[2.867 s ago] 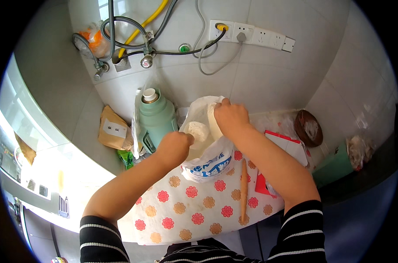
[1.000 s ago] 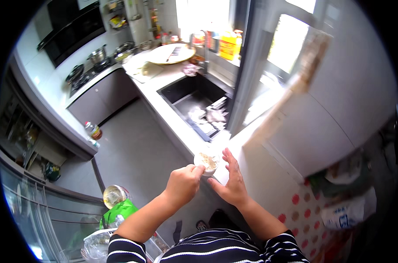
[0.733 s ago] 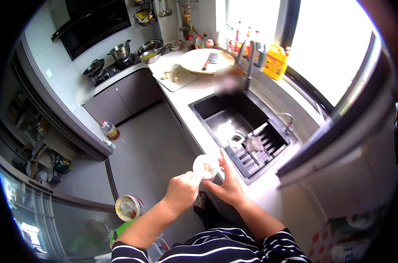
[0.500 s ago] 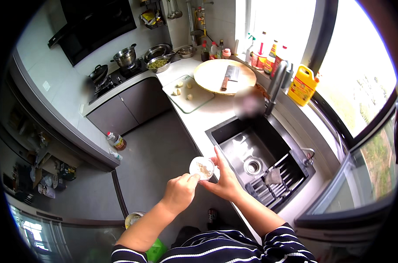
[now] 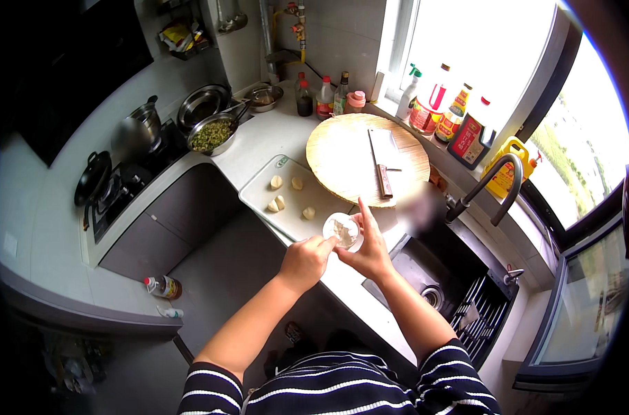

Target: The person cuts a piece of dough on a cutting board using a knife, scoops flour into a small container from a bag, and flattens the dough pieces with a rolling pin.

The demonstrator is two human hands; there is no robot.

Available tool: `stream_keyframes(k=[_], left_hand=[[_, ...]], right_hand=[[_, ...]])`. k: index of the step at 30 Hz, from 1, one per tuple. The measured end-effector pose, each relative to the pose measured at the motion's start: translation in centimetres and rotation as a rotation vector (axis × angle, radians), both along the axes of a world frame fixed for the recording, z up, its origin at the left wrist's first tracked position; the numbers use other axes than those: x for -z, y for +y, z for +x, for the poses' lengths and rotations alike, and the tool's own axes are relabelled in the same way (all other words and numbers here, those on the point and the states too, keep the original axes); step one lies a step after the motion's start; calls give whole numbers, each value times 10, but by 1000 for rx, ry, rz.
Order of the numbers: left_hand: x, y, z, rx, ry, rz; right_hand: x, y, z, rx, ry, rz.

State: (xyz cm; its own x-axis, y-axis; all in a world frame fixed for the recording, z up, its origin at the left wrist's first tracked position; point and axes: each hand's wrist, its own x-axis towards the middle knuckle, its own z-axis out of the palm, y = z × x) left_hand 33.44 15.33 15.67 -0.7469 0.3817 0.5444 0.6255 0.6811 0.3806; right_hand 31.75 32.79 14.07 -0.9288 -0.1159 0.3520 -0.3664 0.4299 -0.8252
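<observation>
A small round white bowl point(image 5: 336, 225) with pale, powdery stuff in it is held in front of me, over the counter's near edge. My right hand point(image 5: 367, 254) cups it from the right, thumb below and index finger stretched up past the rim. At the bowl's left side my left hand point(image 5: 305, 261) is closed, its fingertips at the rim; whether they reach inside is hard to see. Just beyond, several pale dough pieces point(image 5: 276, 182) lie on a white rectangular cutting board point(image 5: 259, 197). A cleaver point(image 5: 384, 178) with a wooden handle rests on a round wooden board point(image 5: 332, 149).
To the right is a dark sink point(image 5: 460, 263) with a curved faucet point(image 5: 516, 187). Bottles point(image 5: 425, 104) line the windowsill. Near the stove stands a metal bowl of chopped greens point(image 5: 213, 135). An oil bottle point(image 5: 163, 286) is on the floor at left.
I have moved forward along the counter, so the boards are nearer and the sink is farther right. Both hands carry the white bowl from beside the sink to near the cutting board.
</observation>
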Motion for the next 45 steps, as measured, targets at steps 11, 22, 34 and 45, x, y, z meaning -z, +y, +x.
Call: stream_keyframes(k=[11,22,34,45], left_hand=[[39,-25,-222,180,-143,53],[70,-129,-325,167,-525,273],[140,-216,-368,324,-804,199],[171,-210,-364,490,-552,-299]], right_hand=[[45,11,-215,559,32,55],[28,9,-272,690,-6,503],[14,2,-299,927,-321,151],[157,-206,-232,1179,-703,19]])
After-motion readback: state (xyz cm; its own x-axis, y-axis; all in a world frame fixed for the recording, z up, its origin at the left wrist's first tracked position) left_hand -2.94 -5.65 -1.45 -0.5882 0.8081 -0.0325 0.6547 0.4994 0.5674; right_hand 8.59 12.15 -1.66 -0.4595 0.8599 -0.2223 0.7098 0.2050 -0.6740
